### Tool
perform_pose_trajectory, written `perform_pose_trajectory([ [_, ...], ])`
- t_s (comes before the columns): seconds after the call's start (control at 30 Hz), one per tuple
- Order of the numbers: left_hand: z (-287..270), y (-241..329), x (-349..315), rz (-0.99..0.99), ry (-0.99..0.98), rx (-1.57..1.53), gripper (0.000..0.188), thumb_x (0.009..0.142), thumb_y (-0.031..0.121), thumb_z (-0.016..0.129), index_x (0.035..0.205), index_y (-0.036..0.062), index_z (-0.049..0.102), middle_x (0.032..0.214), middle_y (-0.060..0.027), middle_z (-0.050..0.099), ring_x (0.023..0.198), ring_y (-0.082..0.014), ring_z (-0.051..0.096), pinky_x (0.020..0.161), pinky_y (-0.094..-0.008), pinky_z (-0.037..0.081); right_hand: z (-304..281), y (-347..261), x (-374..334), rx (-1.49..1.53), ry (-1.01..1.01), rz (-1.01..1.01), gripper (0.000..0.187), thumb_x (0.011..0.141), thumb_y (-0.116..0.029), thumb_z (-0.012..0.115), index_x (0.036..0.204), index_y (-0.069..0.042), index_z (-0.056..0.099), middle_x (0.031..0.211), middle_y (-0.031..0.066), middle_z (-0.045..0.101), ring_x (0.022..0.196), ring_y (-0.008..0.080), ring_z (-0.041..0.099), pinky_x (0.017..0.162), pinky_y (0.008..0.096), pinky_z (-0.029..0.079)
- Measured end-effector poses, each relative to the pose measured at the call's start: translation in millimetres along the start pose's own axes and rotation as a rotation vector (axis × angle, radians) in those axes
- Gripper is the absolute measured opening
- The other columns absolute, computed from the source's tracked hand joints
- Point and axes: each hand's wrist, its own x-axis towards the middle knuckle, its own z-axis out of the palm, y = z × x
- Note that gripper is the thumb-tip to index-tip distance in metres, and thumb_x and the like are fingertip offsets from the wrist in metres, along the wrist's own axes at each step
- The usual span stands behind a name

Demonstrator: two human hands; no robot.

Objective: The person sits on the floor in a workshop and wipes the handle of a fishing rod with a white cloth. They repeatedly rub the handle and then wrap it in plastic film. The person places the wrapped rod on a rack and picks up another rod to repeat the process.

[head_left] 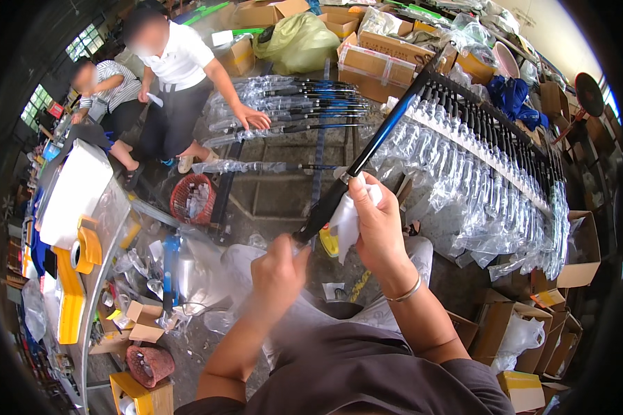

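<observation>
Nearest the camera, our left hand was closed in a fist around the butt end of a long dark rod, which looked like a racket or rod shaft with a black grip and a blue upper section; this low grip seemingly steadied the piece while the other hand worked on it. Just beyond, at about one o'clock from the left fist, our right hand was curled nearly shut around the shaft with a white cloth pressed between palm and rod, apparently so that the cloth could bear on the surface all round. The rod slanted from the left fist up toward one o'clock, its far end reaching the rack, where a long row of like pieces in clear plastic sleeves hung side by side, presumably kept apart and off the floor. At nine o'clock stood a workbench crowded with yellow and white fittings and scraps of card. Past the hands, at about eleven o'clock, a red mesh basket sat on the floor. Farther off in that direction, a person in a white shirt reached one hand onto a bundle of bagged rods laid flat together, and a second person in a striped top crouched behind. Farthest, at twelve o'clock, cardboard boxes and a green sack were heaped.
</observation>
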Motion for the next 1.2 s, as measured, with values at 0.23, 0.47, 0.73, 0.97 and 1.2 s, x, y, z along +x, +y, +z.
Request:
perform_pose_trajectory([
  [0.23,-13,-6,-6,-0.283,-0.336,-0.585,0.028,0.088,0.024,0.063,0.098,-0.0001,0.052,0.063,-0.007,0.054,0.044,-0.0201,0.05,0.042,-0.031,0.037,-5,-1,4,-0.119,-0.121,-0.156,0.03,0.09,-0.03,0.063,0.098,-0.001,0.059,0.076,-0.005,0.055,0.066,0.0018,0.047,0.058,0.0187,0.038],
  [0.47,-17,-17,-14,-0.744,-1.082,-1.934,0.053,0.088,0.047,0.058,0.096,-0.0039,0.051,0.057,-0.0034,0.045,0.039,-0.0057,0.033,0.036,-0.0216,0.026,-9,9,11,0.192,-0.46,-0.139,0.054,0.081,-0.048,0.068,0.1,0.001,0.058,0.082,0.0018,0.058,0.067,0.0069,0.052,0.058,0.022,0.043],
  [0.73,0,-9,-21,-0.769,-1.092,-2.057,0.054,0.089,0.048,0.056,0.094,-0.0055,0.051,0.053,-0.0028,0.042,0.035,-0.0054,0.029,0.034,-0.0226,0.025,-10,19,20,0.444,-0.695,-0.036,0.046,0.084,-0.048,0.062,0.092,-0.002,0.06,0.08,0.0064,0.051,0.07,0.0151,0.052,0.059,0.0256,0.045],
  [0.97,-6,-18,-8,-0.464,-0.446,-0.884,0.024,0.093,0.025,0.056,0.098,0.0022,0.052,0.059,-0.0075,0.051,0.046,-0.0192,0.046,0.043,-0.0297,0.036,-27,16,8,0.185,-0.122,0.147,0.035,0.089,-0.037,0.062,0.098,-0.003,0.058,0.076,0.0016,0.059,0.067,0.0089,0.057,0.063,0.0234,0.049],
  [1.2,0,-7,-3,-0.147,-0.098,-0.164,0.021,0.087,0.017,0.062,0.089,-0.0002,0.049,0.058,-0.0165,0.055,0.052,-0.0363,0.056,0.046,-0.0415,0.04,-23,-5,-13,-0.074,0.06,-0.099,0.027,0.091,-0.025,0.061,0.105,-0.002,0.056,0.085,0.0003,0.06,0.071,0.0062,0.055,0.063,0.0215,0.045],
])
